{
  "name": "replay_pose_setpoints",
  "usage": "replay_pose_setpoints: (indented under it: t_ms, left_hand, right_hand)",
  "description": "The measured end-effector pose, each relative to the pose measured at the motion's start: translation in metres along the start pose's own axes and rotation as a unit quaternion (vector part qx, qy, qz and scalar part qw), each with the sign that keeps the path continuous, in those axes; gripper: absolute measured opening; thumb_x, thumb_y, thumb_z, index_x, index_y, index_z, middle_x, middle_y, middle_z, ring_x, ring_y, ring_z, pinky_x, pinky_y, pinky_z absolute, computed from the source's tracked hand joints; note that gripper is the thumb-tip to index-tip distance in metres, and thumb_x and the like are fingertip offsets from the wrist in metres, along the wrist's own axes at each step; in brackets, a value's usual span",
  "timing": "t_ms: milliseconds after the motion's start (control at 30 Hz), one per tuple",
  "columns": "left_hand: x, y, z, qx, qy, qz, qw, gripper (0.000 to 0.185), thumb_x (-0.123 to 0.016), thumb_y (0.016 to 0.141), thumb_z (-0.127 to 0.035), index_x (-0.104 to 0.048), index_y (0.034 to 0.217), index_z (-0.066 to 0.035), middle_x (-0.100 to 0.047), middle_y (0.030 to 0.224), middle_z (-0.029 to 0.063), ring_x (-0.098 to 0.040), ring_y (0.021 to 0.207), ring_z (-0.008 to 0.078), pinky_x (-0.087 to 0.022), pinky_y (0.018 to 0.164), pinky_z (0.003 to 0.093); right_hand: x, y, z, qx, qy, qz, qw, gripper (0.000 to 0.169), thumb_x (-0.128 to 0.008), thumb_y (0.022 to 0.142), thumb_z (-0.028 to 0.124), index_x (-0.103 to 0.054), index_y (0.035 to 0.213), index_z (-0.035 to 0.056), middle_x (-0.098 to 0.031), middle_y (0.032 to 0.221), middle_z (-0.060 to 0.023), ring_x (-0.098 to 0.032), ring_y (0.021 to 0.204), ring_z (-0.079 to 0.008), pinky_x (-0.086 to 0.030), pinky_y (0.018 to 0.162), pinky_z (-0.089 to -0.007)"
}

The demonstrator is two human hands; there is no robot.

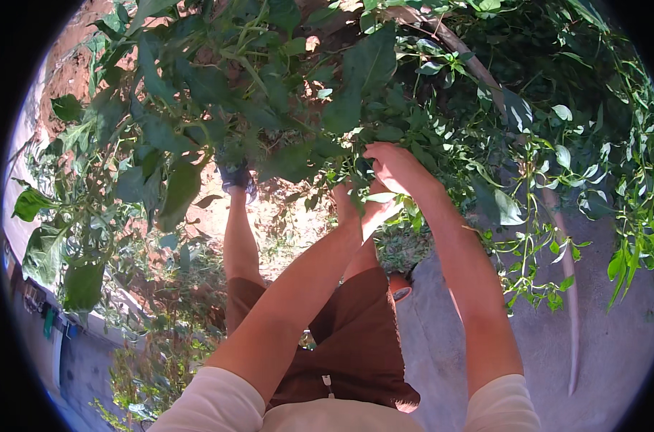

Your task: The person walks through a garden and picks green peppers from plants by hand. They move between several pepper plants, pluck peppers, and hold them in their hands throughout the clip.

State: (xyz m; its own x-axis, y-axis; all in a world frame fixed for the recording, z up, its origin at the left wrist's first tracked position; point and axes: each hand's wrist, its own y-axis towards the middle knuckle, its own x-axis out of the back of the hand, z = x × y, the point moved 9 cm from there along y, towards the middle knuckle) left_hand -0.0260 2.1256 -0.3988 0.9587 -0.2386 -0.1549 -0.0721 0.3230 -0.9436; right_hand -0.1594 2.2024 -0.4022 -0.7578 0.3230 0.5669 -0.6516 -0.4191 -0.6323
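Observation:
Both of my arms reach forward into a leafy green plant (273, 97) whose broad leaves hang over the ground in front of me. My left hand (342, 193) is among the stems, its fingers hidden behind leaves. Just to its right, my right hand (394, 166) is bent over, with its fingertips against the foliage. Leaves cover whatever either hand might be touching or gripping.
A curved wooden pole (478, 65) runs through dense vines (553, 119) at the right. Another thin pole (567, 281) lies over concrete (445, 351). An orange rounded object (400, 287) is beside my leg. My shoe (238, 178) stands on leaf-strewn soil (292, 232).

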Motion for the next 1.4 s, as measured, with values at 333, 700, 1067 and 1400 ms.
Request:
replay_pose_setpoints:
  t_ms: [333,700,1067,1400]
  left_hand:
    - [0.003,0.114,-0.089,-0.043,0.176,0.192,0.965,0.023,-0.063,0.101,-0.009,-0.067,0.118,0.004,-0.066,0.092,0.0049,-0.058,0.080,0.0086,-0.048,0.071,0.0196]
    - [-0.030,0.153,-0.094,-0.229,0.553,0.223,0.770,0.051,-0.068,0.087,0.013,-0.058,0.135,-0.001,-0.068,0.103,0.0038,-0.062,0.090,0.0108,-0.053,0.079,0.0245]
    - [0.089,0.245,-0.118,-0.013,0.242,0.310,0.919,0.043,-0.058,0.096,-0.011,-0.048,0.138,-0.009,-0.058,0.123,0.0153,-0.063,0.090,0.0206,-0.053,0.070,0.0306]
    - [0.077,0.150,-0.065,-0.053,0.341,0.235,0.909,0.028,-0.057,0.097,-0.011,-0.057,0.125,-0.006,-0.062,0.110,0.0086,-0.062,0.087,0.0159,-0.051,0.070,0.0269]
  right_hand:
    - [0.027,0.008,-0.033,-0.206,-0.025,-0.013,0.978,0.047,-0.067,0.085,0.014,-0.059,0.131,0.0085,-0.070,0.113,-0.0178,-0.066,0.105,-0.0396,-0.054,0.092,-0.0476]
    - [-0.035,0.006,-0.077,-0.185,0.394,-0.116,0.893,0.027,-0.076,0.084,0.013,-0.069,0.108,0.0041,-0.072,0.085,-0.0057,-0.064,0.071,-0.0166,-0.050,0.065,-0.0328]
    - [-0.030,0.025,-0.054,-0.186,0.342,-0.110,0.914,0.016,-0.062,0.097,0.019,-0.069,0.107,0.0089,-0.075,0.095,-0.0059,-0.072,0.089,-0.0220,-0.054,0.080,-0.0347]
    - [0.007,-0.021,-0.007,-0.081,0.437,-0.180,0.878,0.024,-0.064,0.068,-0.012,-0.067,0.084,0.0063,-0.065,0.093,-0.0070,-0.061,0.087,-0.0219,-0.048,0.077,-0.0335]
